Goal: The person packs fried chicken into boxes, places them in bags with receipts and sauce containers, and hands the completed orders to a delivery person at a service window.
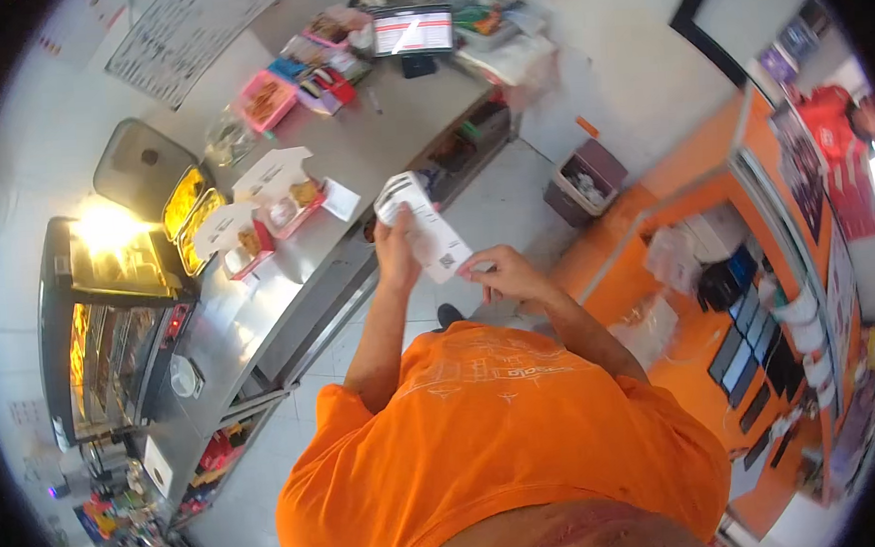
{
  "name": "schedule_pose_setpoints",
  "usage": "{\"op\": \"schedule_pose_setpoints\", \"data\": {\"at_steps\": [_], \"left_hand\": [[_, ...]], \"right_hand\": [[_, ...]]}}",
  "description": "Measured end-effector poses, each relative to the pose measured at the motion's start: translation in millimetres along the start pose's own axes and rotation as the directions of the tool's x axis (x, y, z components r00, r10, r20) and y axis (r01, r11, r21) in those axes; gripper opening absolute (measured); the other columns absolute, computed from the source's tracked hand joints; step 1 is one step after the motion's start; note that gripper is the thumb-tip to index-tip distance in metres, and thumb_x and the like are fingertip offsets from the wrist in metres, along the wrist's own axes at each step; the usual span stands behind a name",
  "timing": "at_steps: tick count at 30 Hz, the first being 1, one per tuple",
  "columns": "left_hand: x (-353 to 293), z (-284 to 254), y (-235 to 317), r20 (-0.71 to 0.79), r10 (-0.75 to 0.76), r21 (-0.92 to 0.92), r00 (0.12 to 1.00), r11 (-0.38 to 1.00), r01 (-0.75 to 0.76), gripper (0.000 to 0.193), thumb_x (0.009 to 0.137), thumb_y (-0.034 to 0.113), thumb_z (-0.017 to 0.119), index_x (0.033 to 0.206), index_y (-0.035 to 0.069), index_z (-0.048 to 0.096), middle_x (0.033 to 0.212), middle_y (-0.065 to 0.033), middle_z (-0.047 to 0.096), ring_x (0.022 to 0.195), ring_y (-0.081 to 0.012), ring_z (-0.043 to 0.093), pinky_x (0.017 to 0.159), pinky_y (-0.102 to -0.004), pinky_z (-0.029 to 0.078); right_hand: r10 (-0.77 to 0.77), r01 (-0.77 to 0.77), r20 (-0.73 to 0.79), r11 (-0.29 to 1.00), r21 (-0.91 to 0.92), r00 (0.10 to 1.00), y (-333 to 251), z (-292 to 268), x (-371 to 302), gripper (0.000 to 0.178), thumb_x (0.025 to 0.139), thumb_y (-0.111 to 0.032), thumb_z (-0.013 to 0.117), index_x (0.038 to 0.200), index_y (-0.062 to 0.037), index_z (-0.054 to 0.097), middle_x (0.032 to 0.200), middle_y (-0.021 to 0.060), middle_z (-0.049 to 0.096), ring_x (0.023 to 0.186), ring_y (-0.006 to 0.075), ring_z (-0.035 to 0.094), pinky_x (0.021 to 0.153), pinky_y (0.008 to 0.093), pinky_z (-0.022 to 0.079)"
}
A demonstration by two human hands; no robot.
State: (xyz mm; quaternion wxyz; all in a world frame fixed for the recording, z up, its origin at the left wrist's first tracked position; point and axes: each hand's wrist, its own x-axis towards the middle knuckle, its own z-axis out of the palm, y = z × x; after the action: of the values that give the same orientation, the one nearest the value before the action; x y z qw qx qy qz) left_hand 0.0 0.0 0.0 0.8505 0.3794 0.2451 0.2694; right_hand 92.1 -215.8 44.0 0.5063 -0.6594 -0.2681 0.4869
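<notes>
A long white cardboard box with dark print and a small square code is held in front of my body, tilted down to the right. My left hand grips it by its left side, thumb lying over the face. At its lower right end, the fingers of my right hand pinch the corner. On the steel counter, beyond my left hand, stand two open food boxes, a larger one and a smaller one, each with fried-looking food inside.
Left on the steel counter stands a lit food warmer beside yellow-lit metal trays. Farther back are a pink basket and a tablet screen. A waste bin stands on the floor; an orange counter is at right.
</notes>
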Motion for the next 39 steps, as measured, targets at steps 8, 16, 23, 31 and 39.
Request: {"op": "schedule_pose_setpoints", "data": {"at_steps": [8, 16, 23, 31, 39], "left_hand": [[59, -112, 164, -0.058, 0.092, 0.052, 0.994, 0.995, -0.089, 0.039, 0.1, 0.011, 0.062, 0.135, -0.001, 0.049, 0.118, -0.0205, 0.068, 0.105, -0.0319, 0.07, 0.087, -0.0456, 0.062], [160, -159, 156, -0.224, 0.001, 0.097, 0.975, 0.995, 0.021, 0.036, 0.1, 0.015, 0.063, 0.129, -0.004, 0.056, 0.12, -0.0181, 0.069, 0.108, -0.0273, 0.069, 0.093, -0.0392, 0.057], [295, -150, 146, -0.345, 0.035, 0.159, 0.938, 0.987, 0.021, 0.027, 0.099, 0.015, 0.065, 0.12, -0.002, 0.065, 0.113, -0.0089, 0.072, 0.098, -0.0169, 0.069, 0.087, -0.0313, 0.055], [397, -163, 121, -0.507, -0.022, 0.25, 0.862, 0.953, 0.171, 0.029, 0.098, 0.02, 0.068, 0.117, -0.002, 0.067, 0.106, -0.0079, 0.073, 0.09, -0.0155, 0.069, 0.077, -0.0305, 0.055], [480, -170, 123, -0.482, -0.108, 0.205, 0.869, 0.951, 0.232, 0.03, 0.099, 0.021, 0.067, 0.118, -0.002, 0.067, 0.107, -0.0081, 0.073, 0.092, -0.0148, 0.068, 0.081, -0.0305, 0.055]], "right_hand": [[-0.096, 0.13, 0.135, 0.955, -0.267, 0.986, 14, 22, 304, 0.029, 0.095, -0.027, 0.071, 0.108, -0.0013, 0.074, 0.087, 0.0059, 0.074, 0.07, 0.0124, 0.066, 0.067, 0.0301, 0.053], [-0.373, 0.279, -0.131, 0.847, -0.453, 0.919, -99, -2, 624, 0.035, 0.095, -0.03, 0.066, 0.118, -0.0038, 0.072, 0.111, 0.0174, 0.074, 0.103, 0.0305, 0.072, 0.09, 0.0383, 0.053], [-0.399, 0.212, -0.24, 0.804, -0.556, 0.885, -93, -34, 851, 0.035, 0.097, -0.035, 0.062, 0.118, -0.0082, 0.073, 0.117, 0.0179, 0.072, 0.101, 0.035, 0.071, 0.09, 0.0418, 0.054], [-0.043, 0.007, 0.156, 0.975, 0.221, 0.987, -86, -43, 844, 0.024, 0.082, -0.032, 0.081, 0.096, -0.0133, 0.077, 0.084, 0.0012, 0.068, 0.08, 0.0168, 0.066, 0.079, 0.0303, 0.053], [-0.083, -0.05, -0.162, 0.73, -0.682, 0.983, -74, -70, 837, 0.026, 0.079, -0.028, 0.083, 0.093, -0.006, 0.079, 0.126, 0.0074, 0.067, 0.102, 0.0223, 0.067, 0.084, 0.0385, 0.052]]}}
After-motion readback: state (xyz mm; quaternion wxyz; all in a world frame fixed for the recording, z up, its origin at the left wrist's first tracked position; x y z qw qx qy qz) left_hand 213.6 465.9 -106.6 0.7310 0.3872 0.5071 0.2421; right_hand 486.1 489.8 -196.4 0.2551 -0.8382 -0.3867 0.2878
